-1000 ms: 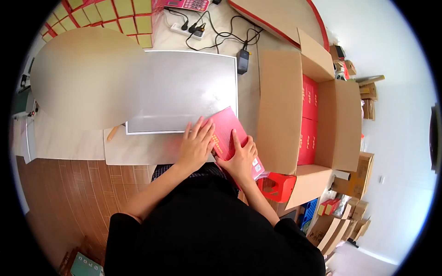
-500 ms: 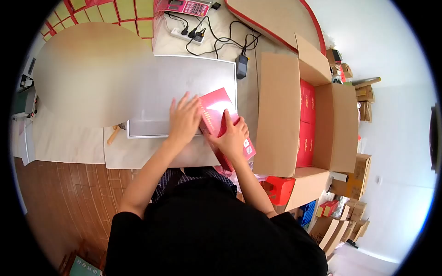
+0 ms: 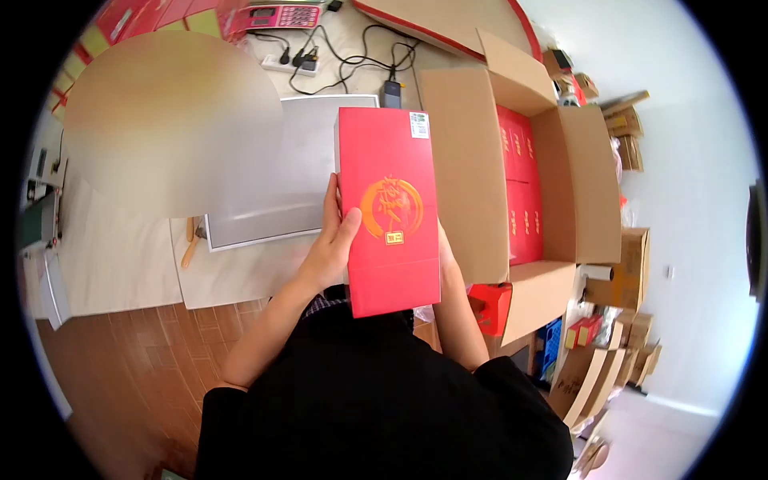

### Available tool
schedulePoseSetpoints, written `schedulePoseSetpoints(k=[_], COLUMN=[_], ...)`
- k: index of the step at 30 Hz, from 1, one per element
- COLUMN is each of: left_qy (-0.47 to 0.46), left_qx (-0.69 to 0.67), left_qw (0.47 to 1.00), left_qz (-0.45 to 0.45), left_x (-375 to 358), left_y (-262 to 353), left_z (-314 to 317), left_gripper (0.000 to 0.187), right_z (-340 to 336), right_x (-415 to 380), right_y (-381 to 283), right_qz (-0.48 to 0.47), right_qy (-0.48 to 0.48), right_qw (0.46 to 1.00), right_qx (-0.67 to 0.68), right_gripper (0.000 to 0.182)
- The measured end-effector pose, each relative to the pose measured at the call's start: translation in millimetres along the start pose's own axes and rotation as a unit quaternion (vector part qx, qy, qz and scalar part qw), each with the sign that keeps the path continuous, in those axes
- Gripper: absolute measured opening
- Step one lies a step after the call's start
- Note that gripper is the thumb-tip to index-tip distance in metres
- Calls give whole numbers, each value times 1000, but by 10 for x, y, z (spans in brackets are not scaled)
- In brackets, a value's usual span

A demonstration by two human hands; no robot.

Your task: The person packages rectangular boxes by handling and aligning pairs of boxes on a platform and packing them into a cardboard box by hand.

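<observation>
A tall red gift box (image 3: 392, 276) is held up in front of my body, its broad face with a gold-orange round emblem turned upward. A small white label with green print sits at its top right corner. My left hand (image 3: 332, 248) grips the left edge, thumb on the front face and fingers along the side. My right hand (image 3: 446, 250) is at the right edge, mostly hidden behind the box with its fingers out of sight. Beyond the box lies a grey, white-edged flat panel (image 3: 264, 216) on the table.
To the right stands an open cardboard carton (image 3: 466, 176) with several red boxes (image 3: 524, 220) inside. A power strip (image 3: 292, 66), black cables and a pink calculator-like device (image 3: 282, 16) lie at the back. A wooden-handled tool (image 3: 190, 252) rests at the left, beneath a blurred patch.
The red box has been lifted off the panel toward me and turned, so its emblem face now shows. My right hand has gone from its top to behind its right edge.
</observation>
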State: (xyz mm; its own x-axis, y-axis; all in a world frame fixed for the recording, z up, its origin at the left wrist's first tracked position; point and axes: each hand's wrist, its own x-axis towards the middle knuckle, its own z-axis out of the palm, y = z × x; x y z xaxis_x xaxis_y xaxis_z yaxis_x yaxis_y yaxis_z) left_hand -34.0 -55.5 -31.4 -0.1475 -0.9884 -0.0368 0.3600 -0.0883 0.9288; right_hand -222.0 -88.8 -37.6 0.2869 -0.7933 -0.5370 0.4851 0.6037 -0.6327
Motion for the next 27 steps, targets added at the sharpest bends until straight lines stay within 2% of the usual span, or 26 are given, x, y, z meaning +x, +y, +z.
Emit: schedulePoseSetpoints(k=[2, 6, 8, 10, 12, 14, 15, 17, 18, 20, 21, 23, 24, 25, 26, 27], left_qy=[-18, -58, -88, -135, -195, -247, -251, -236, -247, -227, -205, -190, -174, -179, -160, -139], left_qx=[13, 57, 75, 92, 90, 89, 131, 173, 174, 170, 157, 160, 161, 165, 177, 190], left_qw=[1000, 996, 992, 982, 973, 962, 956, 953, 950, 957, 966, 969, 971, 970, 970, 969], left_qz=[-20, 19, 44, 96, 89, 81, 78, 84, 84, 53, 27, 5, -22, -16, -48, -78], left_x=[47, 194, 269, 337, 415, 452, 441, 398, 388, 388, 369, 307, 277, 242, 199, 165], left_y=[17, 35, 36, 26, -3, 1, 28, -11, -74, -200, -237, -302, -338, -382, -432, -484], left_z=[68, 378, 576, 752, 915, 1073, 1139, 1239, 1241, 1189, 1177, 1119, 1083, 1033, 970, 895], left_gripper=[75, 72, 71, 69, 68, 67, 66, 60, 60, 52, 45, 44, 44, 44, 42, 40], right_z=[98, -243, -263, -299, -297, -573, -688, -850, -1125, -1254, -1420, -1834, -1850, -1864, -1868, -1900], right_x=[-177, -370, -552, -758, -1017, -1152, -1231, -1381, -1376, -1434, -1366, -1171, -1116, -1045, -980, -900], right_y=[-137, -312, -474, -640, -844, -1040, -1232, -1573, -1726, -1964, -2077, -2197, -2205, -2181, -2143, -2107], right_qz=[-59, -93, -215, -239, -292, -342, -381, -483, -490, -501, -505, -505, -469, -443, -416, -397], right_qy=[-8, 43, 3, 28, 84, 200, 219, 178, 227, 277, 278, 375, 413, 425, 437, 428], right_qw=[998, 995, 969, 968, 950, 906, 873, 826, 795, 755, 753, 596, 567, 553, 539, 547], right_qx=[6, 18, -121, -67, -77, -151, -211, -232, -274, -319, -317, -499, -536, -563, -588, -600], right_gripper=[59, 62, 66, 72, 75, 77, 76, 72, 72, 75, 75, 79, 79, 78, 77, 76])
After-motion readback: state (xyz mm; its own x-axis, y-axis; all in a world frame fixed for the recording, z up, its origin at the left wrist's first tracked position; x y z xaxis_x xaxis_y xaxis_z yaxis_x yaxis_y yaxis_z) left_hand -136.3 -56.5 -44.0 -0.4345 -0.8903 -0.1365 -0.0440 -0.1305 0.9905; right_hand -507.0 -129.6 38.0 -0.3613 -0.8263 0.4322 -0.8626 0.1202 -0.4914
